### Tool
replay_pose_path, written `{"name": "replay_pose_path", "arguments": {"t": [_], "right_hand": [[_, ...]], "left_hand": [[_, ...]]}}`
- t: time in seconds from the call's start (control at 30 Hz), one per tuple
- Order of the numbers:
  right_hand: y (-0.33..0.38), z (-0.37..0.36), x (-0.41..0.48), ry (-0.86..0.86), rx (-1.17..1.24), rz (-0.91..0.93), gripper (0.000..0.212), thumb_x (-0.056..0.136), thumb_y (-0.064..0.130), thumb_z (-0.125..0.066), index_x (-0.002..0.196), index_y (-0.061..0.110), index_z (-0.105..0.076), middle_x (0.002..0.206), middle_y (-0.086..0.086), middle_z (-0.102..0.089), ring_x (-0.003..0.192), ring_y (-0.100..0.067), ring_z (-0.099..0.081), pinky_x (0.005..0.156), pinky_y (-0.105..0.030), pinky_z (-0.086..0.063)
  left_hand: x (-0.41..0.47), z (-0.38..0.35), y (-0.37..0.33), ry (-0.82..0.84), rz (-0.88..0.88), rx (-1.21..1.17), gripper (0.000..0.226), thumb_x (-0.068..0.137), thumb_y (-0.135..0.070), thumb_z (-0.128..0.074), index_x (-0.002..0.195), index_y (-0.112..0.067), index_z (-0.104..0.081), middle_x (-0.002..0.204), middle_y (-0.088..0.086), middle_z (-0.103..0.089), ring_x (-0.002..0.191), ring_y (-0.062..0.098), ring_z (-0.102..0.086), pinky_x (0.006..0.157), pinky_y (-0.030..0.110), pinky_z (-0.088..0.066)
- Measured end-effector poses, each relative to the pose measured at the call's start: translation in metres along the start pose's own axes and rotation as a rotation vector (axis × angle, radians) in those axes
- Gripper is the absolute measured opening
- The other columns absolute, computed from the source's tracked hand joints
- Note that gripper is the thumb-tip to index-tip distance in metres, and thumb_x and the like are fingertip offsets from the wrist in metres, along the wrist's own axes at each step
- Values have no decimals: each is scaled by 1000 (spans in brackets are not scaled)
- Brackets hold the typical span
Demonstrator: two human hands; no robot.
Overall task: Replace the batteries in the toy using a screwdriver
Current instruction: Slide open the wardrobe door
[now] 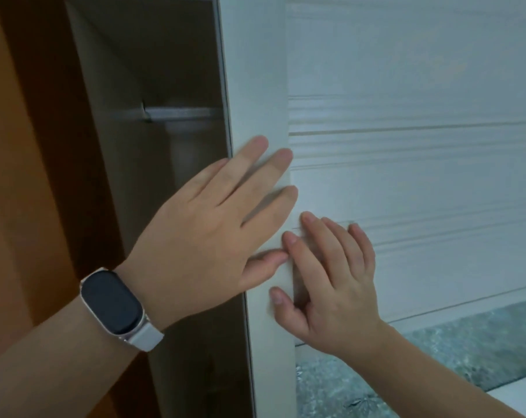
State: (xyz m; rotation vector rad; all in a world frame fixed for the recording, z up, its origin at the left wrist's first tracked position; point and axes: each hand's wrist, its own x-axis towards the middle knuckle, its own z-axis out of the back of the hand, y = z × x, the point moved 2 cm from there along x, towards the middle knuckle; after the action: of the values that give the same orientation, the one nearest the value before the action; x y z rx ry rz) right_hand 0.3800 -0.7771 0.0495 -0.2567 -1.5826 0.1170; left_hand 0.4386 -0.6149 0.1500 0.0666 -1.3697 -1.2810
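Where the toy lay could not be told from this view; both hands were on a white wardrobe door point(406, 70).

The left hand point(201, 224), with a dark-faced band point(114, 303) on a pale strap at the wrist, lay flat on the door's upright frame strip. Its fingers point(274, 164) were straight and slightly spread, their tips reaching across the strip to the start of the panel. The thumb lay lower down on the same strip. The right hand point(337, 291) rested just beside and below it. Its fingers point(313, 224) were spread and gently bent, with the tips touching the panel and the thumb on the frame strip. The right forefinger's tip was touching or nearly touching the left thumb. Neither hand held anything.

The door's long edge ran from top to bottom and leaned a little to the right lower down. Its panel carried several horizontal grooves, and below them sat a frosted, patterned pane point(467, 351).

Left of that edge the wardrobe stood open. Its brown interior was dim, and a pale hanging rail point(180, 113) crossed it high up. The left palm overhung the door's edge into this gap. Further left stood an orange-brown panel point(14, 146), which closed the opening on that side.
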Motion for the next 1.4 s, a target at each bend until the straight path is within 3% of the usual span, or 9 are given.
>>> {"name": "replay_pose_path", "arguments": {"t": [0.27, 0.47, 0.77, 1.07, 1.2, 1.4], "right_hand": [[-44, 14, -12, 14, 19, -17, 58, 87, 49, -50, 136, 17, -50, 144, -12, -47, 130, -32, -49, 111, -53, -31], [-74, 26, -16, 16, 0, -14, 56, 90, 50, -45, 133, 15, -51, 142, -12, -47, 128, -32, -50, 111, -52, -32], [-114, 40, -27, 54, -30, -7, 57, 92, 50, -41, 133, 10, -49, 142, -15, -47, 128, -36, -52, 106, -60, -37], [-149, 50, -32, 107, -111, -14, 55, 98, 45, -32, 129, 2, -45, 130, -31, -54, 123, -44, -53, 100, -66, -39], [-161, 54, -35, 135, -117, -23, 56, 100, 43, -29, 133, 0, -42, 137, -29, -47, 132, -40, -45, 105, -63, -36], [-178, 57, -39, 133, -59, -43, 52, 101, 42, -27, 142, 12, -34, 140, -27, -37, 133, -40, -40, 100, -71, -36]], "left_hand": [[21, -43, -38, -254, 13, -185, 50, 85, -36, -65, 125, -9, -55, 145, 18, -47, 140, 37, -40, 113, 49, -39], [51, -61, -52, -315, -35, -224, 49, 83, -35, -59, 125, -9, -59, 144, 18, -50, 139, 37, -40, 116, 48, -32], [91, -98, -76, -538, -24, -399, 46, 86, -36, -45, 122, -11, -60, 144, 17, -45, 141, 32, -32, 118, 48, -26], [127, -116, -95, -625, -100, -513, 49, 81, -32, -48, 108, -2, -76, 134, 19, -59, 133, 38, -44, 118, 45, -27], [140, -121, -102, -648, -112, -543, 47, 82, -32, -49, 105, -2, -76, 127, 24, -66, 131, 37, -45, 117, 45, -26], [155, -133, -115, -683, -136, -604, 47, 83, -32, -46, 103, -1, -75, 126, 25, -66, 131, 37, -45, 114, 49, -31]]}}
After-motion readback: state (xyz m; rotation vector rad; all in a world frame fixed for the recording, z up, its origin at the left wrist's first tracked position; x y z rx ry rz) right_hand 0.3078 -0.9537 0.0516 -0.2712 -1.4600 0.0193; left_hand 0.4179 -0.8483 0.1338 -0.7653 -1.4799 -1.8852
